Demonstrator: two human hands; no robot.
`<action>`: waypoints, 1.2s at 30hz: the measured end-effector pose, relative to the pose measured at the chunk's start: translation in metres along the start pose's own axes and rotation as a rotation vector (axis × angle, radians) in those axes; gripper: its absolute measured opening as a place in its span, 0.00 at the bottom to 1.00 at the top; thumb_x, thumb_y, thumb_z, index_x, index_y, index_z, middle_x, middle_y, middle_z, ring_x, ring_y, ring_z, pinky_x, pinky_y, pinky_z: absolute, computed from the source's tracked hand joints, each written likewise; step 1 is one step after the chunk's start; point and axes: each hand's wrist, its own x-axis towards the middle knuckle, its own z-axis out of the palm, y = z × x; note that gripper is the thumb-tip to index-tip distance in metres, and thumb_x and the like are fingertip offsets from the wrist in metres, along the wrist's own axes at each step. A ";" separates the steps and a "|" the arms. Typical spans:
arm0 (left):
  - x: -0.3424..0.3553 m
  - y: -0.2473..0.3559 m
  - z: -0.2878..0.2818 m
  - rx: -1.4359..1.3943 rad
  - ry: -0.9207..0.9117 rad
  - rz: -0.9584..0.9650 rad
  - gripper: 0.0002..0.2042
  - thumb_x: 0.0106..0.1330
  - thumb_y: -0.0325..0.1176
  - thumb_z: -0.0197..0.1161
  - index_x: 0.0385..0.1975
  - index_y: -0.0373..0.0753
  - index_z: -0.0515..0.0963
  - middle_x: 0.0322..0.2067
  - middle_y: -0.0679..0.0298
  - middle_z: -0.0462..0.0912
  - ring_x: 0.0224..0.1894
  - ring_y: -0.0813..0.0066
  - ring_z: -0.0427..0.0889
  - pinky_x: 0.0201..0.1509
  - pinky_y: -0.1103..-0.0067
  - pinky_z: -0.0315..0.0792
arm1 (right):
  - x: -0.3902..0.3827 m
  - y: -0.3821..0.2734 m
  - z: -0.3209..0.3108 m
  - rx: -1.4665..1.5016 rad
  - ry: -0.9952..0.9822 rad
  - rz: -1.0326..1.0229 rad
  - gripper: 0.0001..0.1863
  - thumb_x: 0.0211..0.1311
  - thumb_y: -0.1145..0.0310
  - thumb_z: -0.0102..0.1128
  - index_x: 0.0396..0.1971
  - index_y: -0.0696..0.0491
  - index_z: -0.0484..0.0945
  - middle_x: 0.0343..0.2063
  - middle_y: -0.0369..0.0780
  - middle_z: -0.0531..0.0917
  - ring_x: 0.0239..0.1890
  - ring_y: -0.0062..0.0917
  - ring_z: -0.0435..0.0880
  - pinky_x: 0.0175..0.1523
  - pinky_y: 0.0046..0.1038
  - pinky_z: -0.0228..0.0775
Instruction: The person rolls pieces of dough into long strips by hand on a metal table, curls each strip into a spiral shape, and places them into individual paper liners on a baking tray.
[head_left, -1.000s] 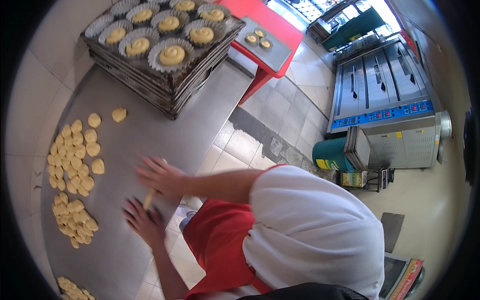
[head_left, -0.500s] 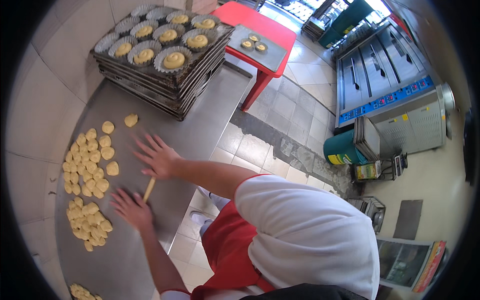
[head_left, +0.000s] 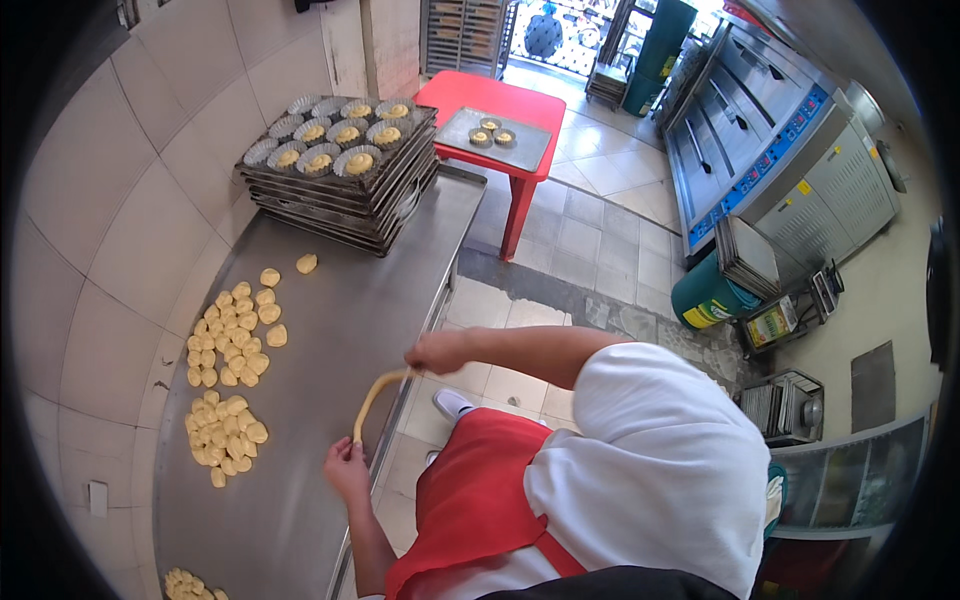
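Observation:
A strand of pale yellow dough (head_left: 372, 400) bends in an arc between my two hands, lifted near the front edge of the steel table. My left hand (head_left: 347, 468) pinches its lower end. The other end is in my right hand (head_left: 437, 351), whose fingers are closed over it at the table's edge. Across the steel table (head_left: 310, 380), beyond my hands, lie a cluster of dough balls (head_left: 230, 340) and a second heap of dough pieces (head_left: 225, 432). One dough ball (head_left: 307, 263) rests apart from the others.
Stacked dark trays (head_left: 335, 215) stand at the table's far end, topped with fluted tins (head_left: 357, 162), several holding dough coils. Behind them, a red table (head_left: 490, 92) bears a metal tray (head_left: 525, 155) with filled tins. A deck oven (head_left: 745, 165) is at right.
Both hands, flat on the table over the dough strand before, have moved right to its edge and closed on the ends. The strand looks longer and is now curved. The view has shifted.

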 end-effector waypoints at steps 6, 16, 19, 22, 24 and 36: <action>-0.016 0.056 0.035 -0.647 -0.165 0.126 0.14 0.64 0.20 0.75 0.48 0.36 0.82 0.36 0.66 0.86 0.37 0.79 0.83 0.40 0.80 0.78 | -0.023 -0.192 -0.111 0.162 0.181 -0.584 0.03 0.64 0.73 0.70 0.36 0.54 0.88 0.39 0.42 0.88 0.44 0.36 0.89 0.47 0.37 0.79; -0.048 0.138 0.022 -1.000 -0.471 0.386 0.10 0.65 0.16 0.72 0.42 0.37 0.81 0.39 0.67 0.86 0.41 0.80 0.85 0.49 0.80 0.79 | -0.052 -0.235 -0.155 0.146 0.077 -0.207 0.10 0.68 0.71 0.73 0.47 0.53 0.91 0.38 0.38 0.92 0.40 0.25 0.91 0.50 0.30 0.83; -0.051 0.147 0.014 -1.042 -0.612 0.394 0.12 0.68 0.17 0.70 0.49 0.35 0.83 0.46 0.61 0.89 0.46 0.75 0.88 0.52 0.79 0.82 | -0.037 -0.217 -0.142 0.282 0.250 -0.097 0.11 0.70 0.68 0.75 0.47 0.57 0.90 0.40 0.38 0.93 0.43 0.19 0.90 0.53 0.26 0.82; -0.043 0.153 0.005 -1.153 -0.635 0.272 0.12 0.72 0.20 0.67 0.53 0.33 0.84 0.49 0.57 0.89 0.50 0.70 0.89 0.56 0.76 0.84 | -0.033 -0.190 -0.125 0.412 0.285 0.011 0.14 0.73 0.65 0.74 0.50 0.59 0.89 0.41 0.38 0.92 0.44 0.18 0.89 0.53 0.25 0.82; -0.036 0.162 0.002 -1.234 -0.660 0.178 0.11 0.75 0.23 0.65 0.55 0.31 0.83 0.49 0.55 0.89 0.53 0.67 0.90 0.58 0.74 0.85 | -0.033 -0.169 -0.114 0.611 0.315 0.076 0.15 0.74 0.64 0.73 0.50 0.59 0.88 0.42 0.37 0.92 0.45 0.19 0.89 0.54 0.26 0.82; 0.084 0.290 0.040 -0.782 -0.316 0.231 0.18 0.76 0.29 0.69 0.62 0.32 0.80 0.52 0.57 0.86 0.51 0.72 0.88 0.55 0.74 0.86 | 0.052 -0.066 -0.160 1.090 0.381 0.023 0.24 0.76 0.63 0.70 0.60 0.67 0.81 0.48 0.43 0.89 0.48 0.25 0.90 0.53 0.27 0.86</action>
